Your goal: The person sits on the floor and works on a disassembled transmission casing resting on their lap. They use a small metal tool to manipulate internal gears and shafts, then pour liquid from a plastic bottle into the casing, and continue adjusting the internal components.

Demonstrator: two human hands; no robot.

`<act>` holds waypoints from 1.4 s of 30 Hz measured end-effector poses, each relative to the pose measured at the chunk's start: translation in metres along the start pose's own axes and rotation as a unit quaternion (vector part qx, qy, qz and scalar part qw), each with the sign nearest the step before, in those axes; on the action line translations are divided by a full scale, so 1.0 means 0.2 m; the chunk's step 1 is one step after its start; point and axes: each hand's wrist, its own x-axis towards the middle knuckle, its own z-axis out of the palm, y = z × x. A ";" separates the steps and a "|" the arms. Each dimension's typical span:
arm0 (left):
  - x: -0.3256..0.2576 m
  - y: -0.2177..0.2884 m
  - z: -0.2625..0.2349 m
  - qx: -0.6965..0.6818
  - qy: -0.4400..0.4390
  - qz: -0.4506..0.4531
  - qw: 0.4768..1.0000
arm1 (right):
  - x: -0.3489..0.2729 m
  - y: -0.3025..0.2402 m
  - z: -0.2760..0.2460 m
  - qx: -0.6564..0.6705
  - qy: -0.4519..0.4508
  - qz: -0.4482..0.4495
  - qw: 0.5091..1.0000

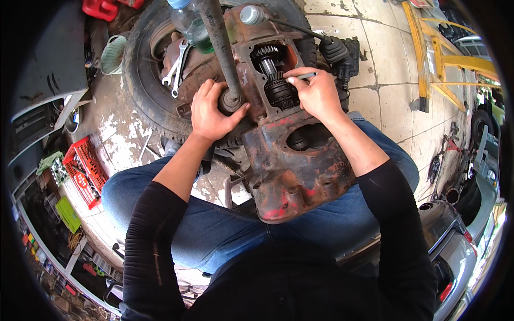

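A worn, rust-brown gearbox housing (300, 176) sits between my knees, with dark toothed gears (279, 91) showing through its open top. My right hand (317, 97) pinches a slim, pen-like metal rod (306, 76) over that opening. Whether the rod's tip touches a gear is hard to make out. Curled round the round lower end of a long metal shaft (217, 40), my left hand (211, 112) rests beside the housing. The shaft slants up toward the far edge. Beyond my left hand lie two combination wrenches (180, 67) on rusty metal within a tyre (136, 91).
A clear bottle with a blue cap (190, 27) stands on the far side. A black rubber-booted part (336, 51) adjoins the housing at right. A red crate (85, 171) lies left, yellow metal stands (423, 59) far right, and a car (455, 251) near right.
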 end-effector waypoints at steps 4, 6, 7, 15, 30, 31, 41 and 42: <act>0.00 0.01 0.00 0.003 0.001 0.003 1.000 | 0.05 0.03 -0.04 0.013 0.037 -0.043 0.998; 0.00 0.01 0.00 0.004 -0.001 0.002 1.000 | 0.04 0.03 -0.04 0.018 0.027 -0.039 0.999; -0.01 0.01 0.00 0.004 0.000 0.002 1.000 | 0.02 0.03 -0.02 0.008 0.006 -0.033 0.999; 0.00 0.01 0.00 0.000 0.002 0.002 1.000 | 0.15 0.00 -0.04 0.033 0.006 -0.091 0.995; 0.00 0.02 0.00 -0.011 0.010 0.022 1.000 | 0.22 -0.03 -0.09 -0.008 0.036 -0.143 0.989; 0.00 0.02 0.00 -0.014 0.009 0.024 1.000 | 0.20 -0.06 -0.17 -0.012 0.049 -0.131 0.990; 0.38 0.10 -0.31 -0.077 0.274 -0.040 0.958 | -0.21 0.00 -0.70 0.095 0.212 0.038 0.972; 0.47 0.10 -0.37 -0.036 0.241 -0.057 0.968 | -0.18 0.01 -0.71 0.075 0.219 0.006 0.973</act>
